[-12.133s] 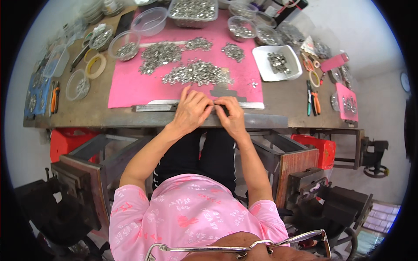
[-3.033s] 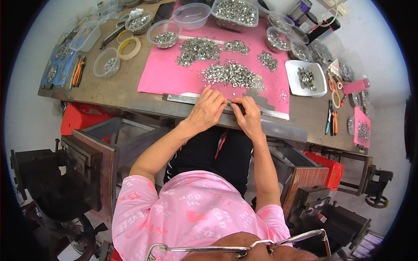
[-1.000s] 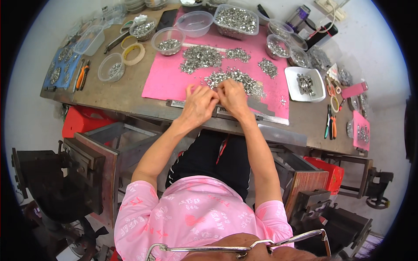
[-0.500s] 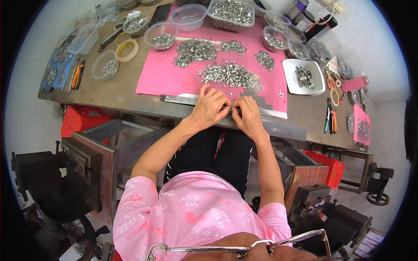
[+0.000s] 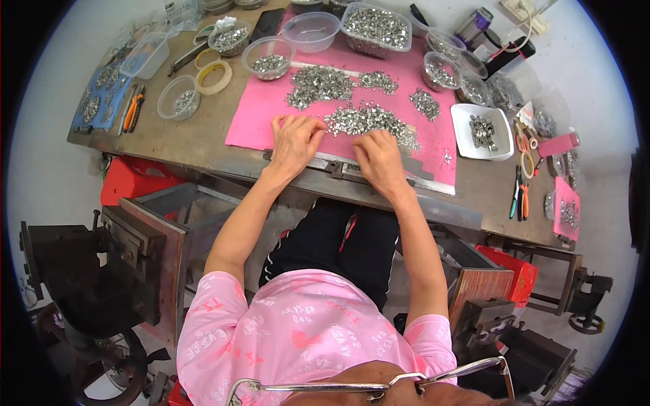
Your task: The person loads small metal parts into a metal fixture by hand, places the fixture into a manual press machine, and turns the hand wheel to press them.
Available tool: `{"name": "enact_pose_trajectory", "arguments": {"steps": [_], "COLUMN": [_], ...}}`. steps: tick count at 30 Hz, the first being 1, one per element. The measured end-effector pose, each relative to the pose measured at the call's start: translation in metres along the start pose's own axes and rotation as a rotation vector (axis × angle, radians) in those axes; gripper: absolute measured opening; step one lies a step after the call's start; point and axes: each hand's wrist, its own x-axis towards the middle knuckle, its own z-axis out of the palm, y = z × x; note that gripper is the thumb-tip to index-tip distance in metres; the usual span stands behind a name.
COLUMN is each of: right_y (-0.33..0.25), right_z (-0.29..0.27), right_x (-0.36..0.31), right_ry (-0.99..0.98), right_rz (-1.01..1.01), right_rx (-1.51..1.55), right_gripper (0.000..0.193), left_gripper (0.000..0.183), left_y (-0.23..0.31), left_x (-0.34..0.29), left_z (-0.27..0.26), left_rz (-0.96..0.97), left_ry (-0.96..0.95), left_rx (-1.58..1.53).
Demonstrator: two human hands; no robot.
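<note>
My left hand (image 5: pixel 295 145) hovers over the pink mat (image 5: pixel 254 115), its thumb and fingertips drawn together just left of a pile of small shiny metal pieces (image 5: pixel 365 119). At the near right side of that pile is my right hand (image 5: pixel 380 160), fingers curled inward. Whatever either hand pinches is too small to make out. Between and below both hands, a narrow metal rail (image 5: pixel 332 166) runs along the table's front edge, with a small dark block on it. A flat grey metal plate (image 5: pixel 418 169) lies just right of my right hand.
Further piles of metal pieces (image 5: pixel 318 86) lie behind. Clear tubs (image 5: pixel 269 59) and a white dish (image 5: pixel 483 133) hold more. Tape rolls (image 5: pixel 214 78) and orange-handled pliers (image 5: pixel 134 112) lie left; more pliers (image 5: pixel 524 200) lie right. A bench vise (image 5: pixel 128 260) stands low at left.
My hands, close together at the rail before, have moved apart. The left went left and up toward the pile; the right lifted slightly. The dark block on the rail now shows. The view shifted a little.
</note>
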Motion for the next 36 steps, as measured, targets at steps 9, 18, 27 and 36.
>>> {"name": "enact_pose_trajectory", "arguments": {"steps": [9,18,27,36], "right_y": [-0.003,0.002,0.015,0.003], "right_z": [0.053,0.050,-0.041,-0.036], "right_x": [0.023,0.021,-0.035,-0.066], "right_ry": [-0.023,-0.010,0.007,0.051], "right_rz": [0.109,0.085,0.338,0.151], "right_rx": [-0.066,-0.155,0.244,0.070], "right_gripper": [0.012,0.008,0.007,0.018], "left_gripper": [0.007,0.007,0.005,0.009], "left_y": [-0.013,-0.015,0.047,0.073], "left_x": [0.006,0.007,-0.014,-0.023], "left_z": [0.011,0.017,0.017,0.045], "left_rz": [0.067,0.126,0.241,0.308], "left_ry": [-0.066,-0.037,-0.131,-0.099], "left_rx": [0.050,0.105,-0.172,-0.212]}}
